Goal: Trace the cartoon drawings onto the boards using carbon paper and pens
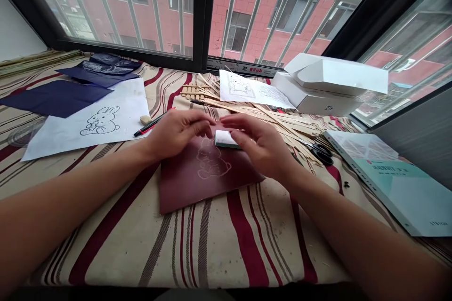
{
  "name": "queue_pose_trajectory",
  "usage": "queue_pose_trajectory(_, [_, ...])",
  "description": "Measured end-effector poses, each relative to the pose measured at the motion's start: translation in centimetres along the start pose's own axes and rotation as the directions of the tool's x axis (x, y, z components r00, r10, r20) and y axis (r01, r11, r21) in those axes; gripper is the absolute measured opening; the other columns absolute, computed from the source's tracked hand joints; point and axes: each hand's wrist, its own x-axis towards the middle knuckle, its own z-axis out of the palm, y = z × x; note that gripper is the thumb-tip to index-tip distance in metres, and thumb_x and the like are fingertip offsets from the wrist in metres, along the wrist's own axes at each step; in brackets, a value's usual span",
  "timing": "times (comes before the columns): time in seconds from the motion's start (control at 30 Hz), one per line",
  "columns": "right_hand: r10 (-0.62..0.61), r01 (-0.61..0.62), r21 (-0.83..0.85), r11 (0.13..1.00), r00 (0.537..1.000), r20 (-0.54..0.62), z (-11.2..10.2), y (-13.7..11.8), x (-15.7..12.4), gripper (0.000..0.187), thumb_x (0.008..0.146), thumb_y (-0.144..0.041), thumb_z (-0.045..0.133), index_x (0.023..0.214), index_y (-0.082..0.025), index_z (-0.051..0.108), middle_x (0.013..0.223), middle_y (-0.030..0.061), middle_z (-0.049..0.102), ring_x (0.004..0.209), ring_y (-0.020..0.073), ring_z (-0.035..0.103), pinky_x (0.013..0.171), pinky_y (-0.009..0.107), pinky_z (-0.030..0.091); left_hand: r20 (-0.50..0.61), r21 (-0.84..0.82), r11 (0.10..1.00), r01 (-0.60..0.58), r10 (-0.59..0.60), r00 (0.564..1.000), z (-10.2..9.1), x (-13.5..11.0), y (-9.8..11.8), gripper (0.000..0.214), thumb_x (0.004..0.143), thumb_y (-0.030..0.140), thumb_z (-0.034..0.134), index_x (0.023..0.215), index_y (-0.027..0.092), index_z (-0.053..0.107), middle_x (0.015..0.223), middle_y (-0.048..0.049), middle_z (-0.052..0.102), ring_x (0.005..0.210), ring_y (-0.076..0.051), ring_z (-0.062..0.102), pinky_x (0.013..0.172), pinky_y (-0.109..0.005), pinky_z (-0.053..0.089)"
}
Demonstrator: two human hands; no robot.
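Observation:
A dark red board point(180, 188) lies tilted on the striped cloth, with a pale rabbit outline point(212, 164) on its face. My right hand point(261, 143) is at the board's upper right, its thumb against a small white block with a green edge point(225, 138) and its fingers behind it. Over the upper left of the board, my left hand point(181, 132) has curled fingers with the thumb pressed toward them. Whatever those fingers may pinch is hidden. The two hands' fingertips nearly meet above the rabbit's ears.
To the left lie a paper with a rabbit drawing point(100, 122), dark blue sheets point(56, 96) and a black-and-red pen point(148, 126). Thin wooden strips point(254, 110), another drawn sheet point(243, 87), a white box point(325, 91), scissors point(321, 153) and a book point(399, 181) are beyond and right.

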Motion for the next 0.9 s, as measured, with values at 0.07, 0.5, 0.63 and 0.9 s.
queue_pose_trajectory(0.07, [0.058, -0.030, -0.304, 0.952, 0.995, 0.082, 0.4, -0.3, -0.6, 0.053, 0.104, -0.041, 0.055, 0.148, -0.012, 0.061, 0.157, 0.0240, 0.058, 0.147, 0.0420, 0.053, 0.121, 0.067, 0.042, -0.118, 0.041, 0.998, 0.046, -0.041, 0.992, -0.6, 0.2, -1.6, 0.030, 0.099, 0.036, 0.053, 0.111, 0.018, 0.074, 0.095, -0.0067, 0.081, 0.089, -0.022, 0.077, 0.089, -0.037, 0.061])
queue_pose_trajectory(0.5, [-0.121, 0.183, -0.153, 0.971, 0.930, 0.347, 2.0, -1.2, 0.2, 0.012, 0.103, -0.017, 0.059, 0.113, -0.018, 0.065, 0.153, 0.0179, 0.063, 0.149, 0.0298, 0.053, 0.131, 0.063, 0.023, 0.068, 0.439, 0.898, 0.027, -0.064, 0.996, 0.4, 0.0, -4.4, 0.049, 0.098, 0.030, 0.036, 0.134, 0.012, 0.064, 0.139, -0.0154, 0.070, 0.133, -0.030, 0.061, 0.120, -0.050, 0.046])
queue_pose_trajectory(0.63, [-0.377, 0.396, 0.079, 0.915, 0.768, 0.518, 2.3, -1.4, 0.4, 0.012, 0.105, -0.020, 0.056, 0.114, -0.017, 0.064, 0.166, 0.0209, 0.049, 0.153, 0.0250, 0.049, 0.126, 0.045, 0.039, 0.049, 0.444, 0.895, 0.052, -0.082, 0.995, 0.2, 0.2, -4.7, 0.050, 0.096, 0.025, 0.035, 0.133, 0.010, 0.064, 0.135, -0.0163, 0.072, 0.128, -0.029, 0.066, 0.116, -0.048, 0.050])
queue_pose_trajectory(0.9, [-0.173, 0.263, -0.259, 0.929, 0.930, 0.325, 0.2, -1.5, -0.2, 0.049, 0.104, -0.040, 0.061, 0.145, -0.013, 0.060, 0.178, 0.0249, 0.021, 0.166, 0.0376, 0.022, 0.128, 0.062, 0.031, 0.009, 0.472, 0.878, 0.075, -0.090, 0.996, -0.1, 0.1, -4.5, 0.049, 0.096, 0.025, 0.035, 0.131, 0.009, 0.067, 0.133, -0.0156, 0.074, 0.126, -0.030, 0.067, 0.115, -0.049, 0.051])
